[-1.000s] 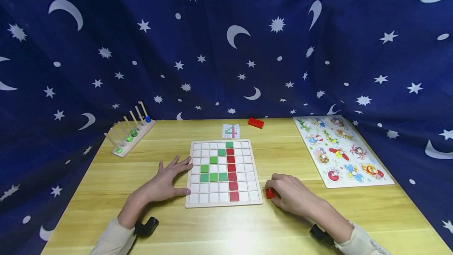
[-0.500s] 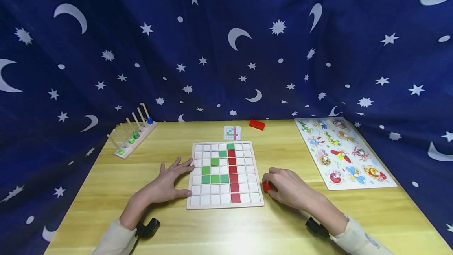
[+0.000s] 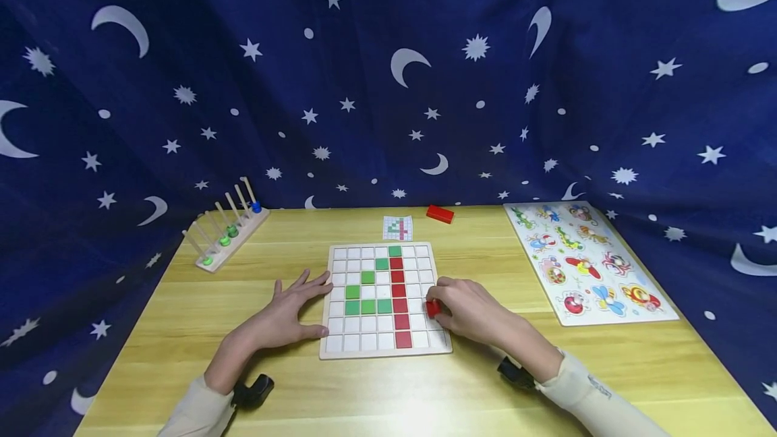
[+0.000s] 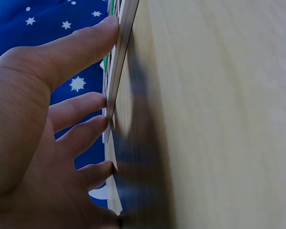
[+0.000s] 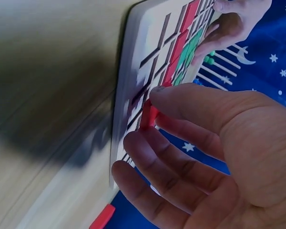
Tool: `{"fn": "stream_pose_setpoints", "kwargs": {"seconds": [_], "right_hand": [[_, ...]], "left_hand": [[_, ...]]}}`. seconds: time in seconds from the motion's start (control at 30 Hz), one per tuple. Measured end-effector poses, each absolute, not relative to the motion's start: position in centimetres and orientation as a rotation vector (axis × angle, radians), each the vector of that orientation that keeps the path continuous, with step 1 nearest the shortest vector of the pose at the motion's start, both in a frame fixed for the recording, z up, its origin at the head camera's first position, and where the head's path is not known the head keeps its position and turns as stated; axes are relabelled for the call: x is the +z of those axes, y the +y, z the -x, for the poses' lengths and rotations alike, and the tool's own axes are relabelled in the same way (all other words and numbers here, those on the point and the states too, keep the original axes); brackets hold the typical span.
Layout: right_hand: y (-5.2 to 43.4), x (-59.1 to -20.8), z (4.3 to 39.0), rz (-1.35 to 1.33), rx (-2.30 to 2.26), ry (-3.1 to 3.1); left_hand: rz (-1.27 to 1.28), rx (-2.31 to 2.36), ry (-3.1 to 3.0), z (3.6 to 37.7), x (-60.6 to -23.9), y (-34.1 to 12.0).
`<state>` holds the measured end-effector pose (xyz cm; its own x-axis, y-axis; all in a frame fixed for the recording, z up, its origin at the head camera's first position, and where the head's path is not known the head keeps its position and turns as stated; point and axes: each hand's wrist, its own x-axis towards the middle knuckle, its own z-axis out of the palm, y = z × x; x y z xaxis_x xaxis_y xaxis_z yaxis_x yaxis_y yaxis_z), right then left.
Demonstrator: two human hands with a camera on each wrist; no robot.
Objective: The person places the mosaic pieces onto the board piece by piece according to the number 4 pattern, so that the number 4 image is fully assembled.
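Note:
A square wooden board [image 3: 388, 355] with a grid of white cells lies mid-table. Green tiles [image 3: 367, 307] form a slanted line and a short row on it, beside a column of red tiles [image 3: 398, 290]. My left hand [image 3: 276, 319] rests with spread fingers at the board's left edge; the left wrist view shows the thumb and fingertips against that edge [image 4: 119, 67]. Between thumb and fingers, my right hand [image 3: 476, 312] pinches a small red tile [image 5: 148, 114] over the board's right-hand columns.
Behind the board lie a small pattern card [image 3: 397, 228] and a red block [image 3: 440, 214]. A peg rack [image 3: 233, 238] with green and blue beads stands at the back left. An insect puzzle board [image 3: 583, 302] lies on the right. A starry blue curtain [image 3: 388, 120] closes off the back.
My right hand has moved left from the table beside the board to over its right columns, carrying the red tile. The left hand has stayed at the left edge.

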<state>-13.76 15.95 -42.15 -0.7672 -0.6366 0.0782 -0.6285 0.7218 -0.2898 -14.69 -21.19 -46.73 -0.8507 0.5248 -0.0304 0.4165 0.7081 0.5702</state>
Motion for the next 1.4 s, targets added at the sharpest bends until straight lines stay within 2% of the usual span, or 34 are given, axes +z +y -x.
{"fn": "stream_pose_setpoints", "kwargs": {"seconds": [0.73,1.4], "right_hand": [[13.0,-42.5,15.4,1.103,-0.426,2.859],[15.2,-42.1,14.0,0.967,-0.532,2.92]], "left_hand": [[-0.753,0.843,2.724,14.5,-46.6,-21.2],[-0.79,0.837,2.704,15.0,-46.7,-20.6]]}}
